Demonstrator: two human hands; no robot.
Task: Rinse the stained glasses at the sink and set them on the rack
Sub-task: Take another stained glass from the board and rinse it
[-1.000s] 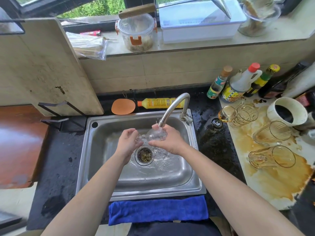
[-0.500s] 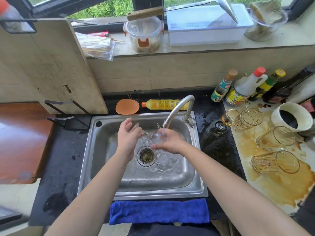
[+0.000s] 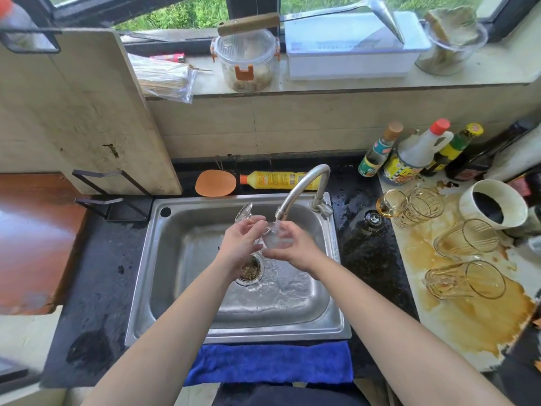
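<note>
A blue towel [image 3: 269, 363] hangs over the near edge of the bench, just before the steel sink [image 3: 140, 288]. Over the drain strainer [image 3: 251, 269], both hands hold a clear glass [image 3: 278, 241] on its side. The left hand [image 3: 240, 244] has its grip curled round the glass's left part, and one end of the glass pokes out past its fingertips. The right hand [image 3: 295, 250] has its grip wrapped round the right part, thumb on the near side. Water from the curved faucet [image 3: 304, 186] falls straight onto the glass and pools in the basin.

On the right, a white board [image 3: 456, 326] smeared with brown liquid carries three stained glasses [image 3: 465, 279] lying on their sides. A smaller amber-tinted glass [image 3: 390, 202] lies at the board's far left. A white mug [image 3: 494, 203] with a dark inside stands beside them, and another glass [image 3: 373, 219] sits on the dark bench between sink and board.

Behind the sink lie an orange scrubber [image 3: 215, 183] and a yellow bottle [image 3: 278, 180]. At the far left a black wire rack [image 3: 111, 197] props up a worn cutting board [image 3: 87, 112], and sauce bottles [image 3: 415, 153] cluster at the far right.
</note>
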